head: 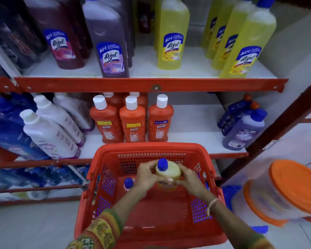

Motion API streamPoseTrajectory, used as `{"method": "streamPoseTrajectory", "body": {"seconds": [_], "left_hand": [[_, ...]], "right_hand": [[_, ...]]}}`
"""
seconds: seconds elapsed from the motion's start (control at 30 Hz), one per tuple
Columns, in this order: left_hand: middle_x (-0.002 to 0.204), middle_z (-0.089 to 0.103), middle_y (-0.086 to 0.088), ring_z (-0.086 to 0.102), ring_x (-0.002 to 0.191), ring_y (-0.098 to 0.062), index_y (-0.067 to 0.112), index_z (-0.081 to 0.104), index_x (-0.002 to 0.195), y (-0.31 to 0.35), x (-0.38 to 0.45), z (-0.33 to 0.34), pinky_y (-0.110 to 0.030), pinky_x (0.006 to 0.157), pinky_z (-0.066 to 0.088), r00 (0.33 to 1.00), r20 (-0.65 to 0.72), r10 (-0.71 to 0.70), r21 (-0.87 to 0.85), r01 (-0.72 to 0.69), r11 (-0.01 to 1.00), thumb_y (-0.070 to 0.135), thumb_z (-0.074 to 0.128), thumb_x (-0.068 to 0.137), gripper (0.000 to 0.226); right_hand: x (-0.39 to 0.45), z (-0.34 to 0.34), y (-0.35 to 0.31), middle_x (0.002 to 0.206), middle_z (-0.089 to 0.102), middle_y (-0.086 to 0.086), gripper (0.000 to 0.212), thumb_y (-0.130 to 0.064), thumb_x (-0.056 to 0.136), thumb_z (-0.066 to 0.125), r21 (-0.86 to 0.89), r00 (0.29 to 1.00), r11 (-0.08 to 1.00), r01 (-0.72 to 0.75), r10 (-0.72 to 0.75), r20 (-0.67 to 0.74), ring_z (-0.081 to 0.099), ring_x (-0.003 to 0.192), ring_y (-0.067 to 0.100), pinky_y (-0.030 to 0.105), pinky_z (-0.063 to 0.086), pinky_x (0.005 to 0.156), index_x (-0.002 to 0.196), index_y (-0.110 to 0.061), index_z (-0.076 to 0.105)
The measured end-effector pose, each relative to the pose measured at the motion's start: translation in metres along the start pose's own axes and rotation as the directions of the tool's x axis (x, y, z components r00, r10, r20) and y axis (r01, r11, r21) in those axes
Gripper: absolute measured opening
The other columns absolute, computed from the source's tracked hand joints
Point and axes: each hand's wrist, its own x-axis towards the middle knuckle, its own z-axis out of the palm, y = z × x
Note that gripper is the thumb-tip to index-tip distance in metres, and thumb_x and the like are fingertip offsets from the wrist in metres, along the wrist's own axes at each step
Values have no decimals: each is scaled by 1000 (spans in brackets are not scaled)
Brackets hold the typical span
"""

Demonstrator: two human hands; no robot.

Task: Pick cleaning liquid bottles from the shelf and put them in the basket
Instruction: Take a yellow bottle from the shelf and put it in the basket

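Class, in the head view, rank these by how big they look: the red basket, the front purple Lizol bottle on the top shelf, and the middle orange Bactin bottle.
1. Red basket, though nearest the camera.
2. Purple Lizol bottle.
3. Orange Bactin bottle.

Yellow bottle (167, 172) — upright over red basket (169, 150)

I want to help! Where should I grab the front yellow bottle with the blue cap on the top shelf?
Grip the yellow plastic bottle with the blue cap around its narrower upper body, coming from the front. It stands upright at the white shelf edge, tall and slim, with nothing blocking it.
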Motion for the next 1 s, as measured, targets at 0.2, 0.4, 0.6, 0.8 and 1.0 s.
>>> {"method": "streamPoseTrajectory", "body": {"seconds": [0.2, 0.4, 0.6, 0.8, 1.0], "left_hand": [[94, 72, -11, 65, 87, -19, 17, 69, 95, -57, -8, 13, -41, 85, 53, 994, -34, -105, 52, 107, 993, -4, 92, 37, 66], [99, 70, -10, 63, 79, 0, 2, 67, 104, -86, -13, 18, -13, 71, 50, 989, -37, -142, 130, 146, 981, -8, 89, 41, 68], [100, 67, -7, 61, 84, -8, -1, 65, 108, -96, -18, 15, -10, 69, 48, 985, -25, -172, 160, 174, 972, -12, 87, 44, 69], [98, 67, -5, 60, 73, 12, -1, 66, 107, -107, -22, 10, -7, 65, 47, 981, 3, -193, 161, 190, 969, -11, 87, 42, 69], [98, 69, -6, 62, 75, 11, -1, 67, 105, -112, -24, 9, -8, 67, 48, 986, 33, -166, 184, 157, 970, -10, 87, 41, 67]], "right_hand": [[-9, 34, 32, 97, 65, 2, 66, -36, 56, 78, -43, 990, 990, -134, 135, 42, 61, 94, 16, 35, 48, 82, 112, -7, 59], [-10, 51, 44, 88, 60, -2, 62, -30, 57, 80, -105, 981, 978, -179, 185, 51, 55, 86, 11, 26, 41, 70, 110, -6, 58], [-15, 64, 54, 100, 74, 13, 58, -23, 62, 82, -171, 973, 961, -217, 228, 44, 68, 97, 28, 36, 50, 80, 114, -17, 58], [-18, 65, 51, 105, 73, 16, 58, -19, 63, 82, -215, 968, 950, -228, 244, 51, 67, 100, 30, 35, 50, 82, 116, -14, 59], [-19, 65, 52, 106, 74, 14, 52, -17, 63, 80, -288, 970, 935, -207, 234, 63, 67, 100, 29, 34, 50, 81, 112, -15, 61]]}}
